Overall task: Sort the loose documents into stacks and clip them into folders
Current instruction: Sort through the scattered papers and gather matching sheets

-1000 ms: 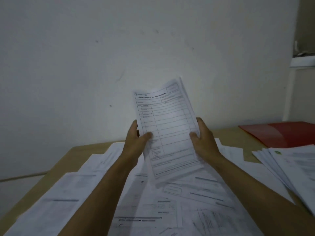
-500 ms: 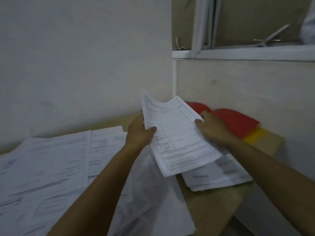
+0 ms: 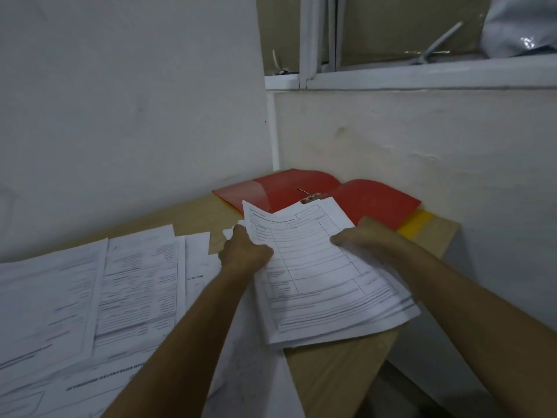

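Observation:
A printed form sheet (image 3: 313, 260) lies low over a stack of documents (image 3: 346, 324) at the right end of the wooden table (image 3: 337, 372). My left hand (image 3: 244, 251) grips the sheet's left edge with the thumb on top. My right hand (image 3: 358, 236) holds its right edge, fingers curled over the paper. Just behind the sheet an open red folder (image 3: 301, 185) lies flat in the corner, its metal clip (image 3: 309, 197) showing at the spine. A yellow folder (image 3: 417, 224) sticks out from under the red one.
Loose printed documents (image 3: 90, 297) cover the left and middle of the table. White walls meet in the corner behind the folder, with a window frame (image 3: 391, 76) above the right wall. The table's right edge drops off near the stack.
The view swung right toward the corner. Both hands carried the sheet from upright in front of the wall down and right, onto the stack before the red folder.

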